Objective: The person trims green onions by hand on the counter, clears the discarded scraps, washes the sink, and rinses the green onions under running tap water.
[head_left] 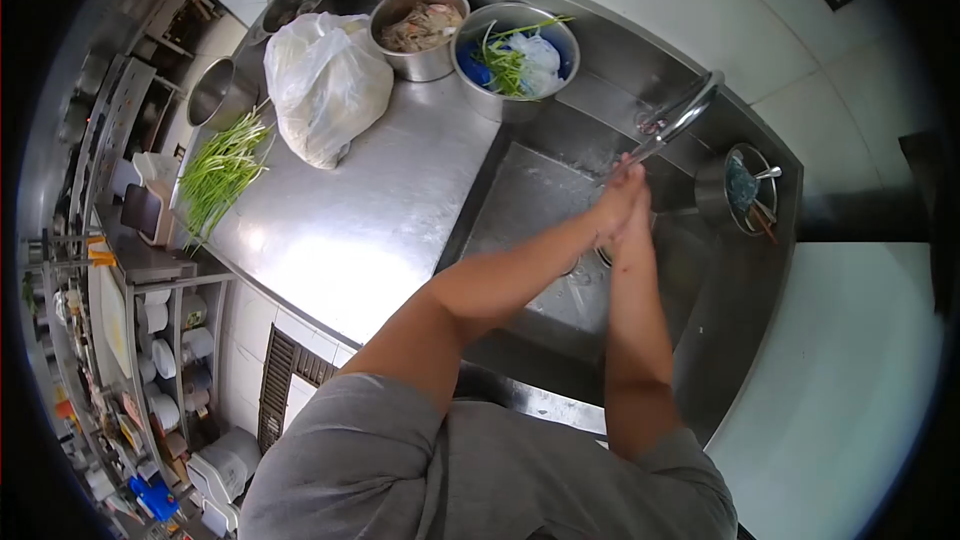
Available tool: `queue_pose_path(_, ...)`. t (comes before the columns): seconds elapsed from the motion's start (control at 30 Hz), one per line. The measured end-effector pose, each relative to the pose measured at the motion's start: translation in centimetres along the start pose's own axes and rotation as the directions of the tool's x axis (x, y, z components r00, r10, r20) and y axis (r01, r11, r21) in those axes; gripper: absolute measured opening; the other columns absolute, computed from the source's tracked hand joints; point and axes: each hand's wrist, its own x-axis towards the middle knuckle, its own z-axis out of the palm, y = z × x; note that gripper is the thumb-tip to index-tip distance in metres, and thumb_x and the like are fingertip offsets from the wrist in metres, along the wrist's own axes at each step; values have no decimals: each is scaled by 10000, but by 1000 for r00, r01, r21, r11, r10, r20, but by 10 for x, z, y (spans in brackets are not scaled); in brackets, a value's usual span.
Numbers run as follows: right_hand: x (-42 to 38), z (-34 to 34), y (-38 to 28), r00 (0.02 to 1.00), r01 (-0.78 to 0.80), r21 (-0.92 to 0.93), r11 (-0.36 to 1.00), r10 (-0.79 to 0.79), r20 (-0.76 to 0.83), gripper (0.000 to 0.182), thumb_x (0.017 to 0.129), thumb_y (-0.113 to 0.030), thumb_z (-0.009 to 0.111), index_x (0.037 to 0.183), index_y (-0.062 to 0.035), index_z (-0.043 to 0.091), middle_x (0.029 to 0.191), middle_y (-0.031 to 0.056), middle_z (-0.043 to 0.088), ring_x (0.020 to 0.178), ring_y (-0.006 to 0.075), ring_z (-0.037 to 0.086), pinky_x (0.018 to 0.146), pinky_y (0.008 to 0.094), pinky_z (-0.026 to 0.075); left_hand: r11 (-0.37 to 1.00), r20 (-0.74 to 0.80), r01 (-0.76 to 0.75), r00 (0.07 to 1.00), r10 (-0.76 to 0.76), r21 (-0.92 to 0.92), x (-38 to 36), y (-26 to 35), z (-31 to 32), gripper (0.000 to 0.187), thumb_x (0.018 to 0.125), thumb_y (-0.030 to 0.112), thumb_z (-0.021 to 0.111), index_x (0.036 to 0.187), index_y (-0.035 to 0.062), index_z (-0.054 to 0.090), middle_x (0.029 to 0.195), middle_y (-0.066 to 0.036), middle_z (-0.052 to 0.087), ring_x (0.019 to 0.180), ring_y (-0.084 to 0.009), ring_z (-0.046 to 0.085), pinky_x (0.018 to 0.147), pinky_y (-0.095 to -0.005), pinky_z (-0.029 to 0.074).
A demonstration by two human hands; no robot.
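Over the metal sink (530, 190), my left hand (613, 212) and my right hand (637, 208) are pressed together, palm against palm. They are beneath the end of the curved faucet (690, 115). The fingers overlap and are small in view, so whether anything lies between them cannot be made out. Both forearms reach forward over the basin. Just beyond the sink's left back corner is a metal pot (573, 40) with green stalks and white and blue plastic in it.
A white plastic bag (325, 85), green stalks (222, 172) and a pot of pale scraps (420, 25) sit on the counter at left. An empty-looking pot (220, 92) stands by the edge. Right of the sink is a pot with utensils (715, 195).
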Motion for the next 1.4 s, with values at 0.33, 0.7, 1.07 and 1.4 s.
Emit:
queue_pose_path(0.33,-38,44,-79,871,169,-476,863,-357,-338,186,847,-125,589,1008,-40,627,800,29,639,772,165,613,694,287,474,998,42,57,997,-57,-6,37,25,-39,255,908,210,549,1020,-12,605,810,-70,639,743,-157,623,674,-306,492)
queue_pose_path(0.7,10,207,-42,513,604,-778,-175,-661,547,251,737,-14,596,975,-79,645,937,101,608,913,320,548,827,421,432,336,-116,156,984,-136,929,-29,-20,-121,420,863,399,507,1025,33,632,1063,-227,612,1022,-362,586,883,-435,454)
queue_pose_path(1.07,112,274,-83,701,79,-596,-799,-380,603,183,826,-142,512,914,-102,668,928,78,629,967,263,558,801,418,441,434,307,-337,941,140,835,-60,-50,-185,228,851,235,586,929,25,627,883,-129,665,822,-277,636,736,-354,489)
queue_pose_path(1.4,-81,237,-93,581,539,-832,-134,-656,482,63,780,-74,648,805,-26,615,749,144,621,668,302,591,625,367,464,461,-138,-526,540,831,715,-89,153,-109,274,813,136,670,1079,78,642,844,-86,615,774,-179,585,656,-297,472)
